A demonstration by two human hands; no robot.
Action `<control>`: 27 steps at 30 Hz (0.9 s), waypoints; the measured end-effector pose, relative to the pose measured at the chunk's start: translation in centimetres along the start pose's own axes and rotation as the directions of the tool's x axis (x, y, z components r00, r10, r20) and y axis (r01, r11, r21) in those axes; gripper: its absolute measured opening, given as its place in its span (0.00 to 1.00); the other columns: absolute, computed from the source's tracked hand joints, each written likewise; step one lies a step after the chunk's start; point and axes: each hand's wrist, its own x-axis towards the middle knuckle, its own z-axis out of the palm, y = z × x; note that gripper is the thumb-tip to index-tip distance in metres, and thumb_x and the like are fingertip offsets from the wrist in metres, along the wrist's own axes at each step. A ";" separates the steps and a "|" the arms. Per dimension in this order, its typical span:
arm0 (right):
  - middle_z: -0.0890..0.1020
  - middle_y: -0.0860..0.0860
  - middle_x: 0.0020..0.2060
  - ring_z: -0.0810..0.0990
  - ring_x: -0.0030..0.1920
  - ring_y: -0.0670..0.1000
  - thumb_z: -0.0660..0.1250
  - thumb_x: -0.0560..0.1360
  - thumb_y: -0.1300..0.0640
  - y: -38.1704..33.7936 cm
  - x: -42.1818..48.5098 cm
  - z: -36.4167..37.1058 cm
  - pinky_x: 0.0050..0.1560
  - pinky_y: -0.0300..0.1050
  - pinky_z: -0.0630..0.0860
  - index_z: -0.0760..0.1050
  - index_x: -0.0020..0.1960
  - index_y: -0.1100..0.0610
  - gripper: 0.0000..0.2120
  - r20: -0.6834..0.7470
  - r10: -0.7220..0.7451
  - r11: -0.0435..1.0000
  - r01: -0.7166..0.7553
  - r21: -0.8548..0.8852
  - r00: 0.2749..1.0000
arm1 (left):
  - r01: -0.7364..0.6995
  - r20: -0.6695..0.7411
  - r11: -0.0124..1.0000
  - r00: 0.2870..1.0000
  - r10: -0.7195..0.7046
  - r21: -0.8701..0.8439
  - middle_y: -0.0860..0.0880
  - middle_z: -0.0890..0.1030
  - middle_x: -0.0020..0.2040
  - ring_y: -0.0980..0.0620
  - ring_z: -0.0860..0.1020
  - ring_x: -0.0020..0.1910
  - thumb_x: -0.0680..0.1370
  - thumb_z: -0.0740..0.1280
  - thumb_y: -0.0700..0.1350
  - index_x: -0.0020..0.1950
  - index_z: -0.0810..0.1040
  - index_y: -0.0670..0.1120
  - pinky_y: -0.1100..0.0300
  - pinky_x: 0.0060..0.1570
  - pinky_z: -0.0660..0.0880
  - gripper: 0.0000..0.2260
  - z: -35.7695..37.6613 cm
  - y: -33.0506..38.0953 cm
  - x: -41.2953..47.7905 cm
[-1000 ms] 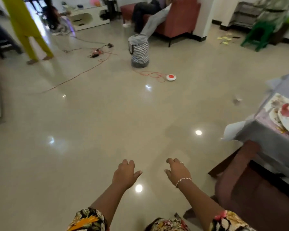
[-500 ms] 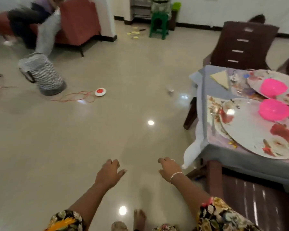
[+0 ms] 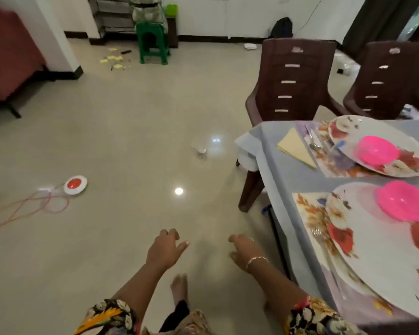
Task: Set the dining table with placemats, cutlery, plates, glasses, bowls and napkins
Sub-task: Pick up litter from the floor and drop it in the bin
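Observation:
The dining table point(image 3: 285, 180), under a grey-blue cloth, fills the right side. On it lie two floral placemats; the near placemat point(image 3: 311, 213) carries a floral plate point(image 3: 382, 257) with a pink bowl point(image 3: 404, 203) and a fork point(image 3: 318, 234). The far plate point(image 3: 348, 131) holds another pink bowl point(image 3: 376, 151), with cutlery point(image 3: 312, 140) and a yellow napkin point(image 3: 294, 147) to its left. My left hand point(image 3: 166, 249) and my right hand point(image 3: 243, 250) hang over the floor left of the table, fingers loosely curled, holding nothing.
Two brown plastic chairs point(image 3: 293, 81) stand behind the table. On the floor lie a crumpled bit of paper point(image 3: 201, 151), a red-and-white round device point(image 3: 75, 184) with a red cable, and yellow scraps by a green stool point(image 3: 152, 42). A red sofa point(image 3: 7, 56) is at left.
The view has swung right, bringing the set table and chairs fully into sight. Both hands stay empty and low in front of me.

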 end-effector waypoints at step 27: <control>0.69 0.53 0.64 0.70 0.63 0.56 0.59 0.78 0.53 -3.9 57.4 -28.5 0.59 0.46 0.70 0.63 0.68 0.53 0.20 0.075 0.157 0.987 -0.158 0.004 0.985 | 0.038 0.046 0.988 0.998 -0.031 -0.149 0.44 0.72 0.59 0.47 0.74 0.55 0.79 0.61 0.55 0.61 0.71 0.43 0.58 0.49 0.69 0.18 -22.4 8.6 63.7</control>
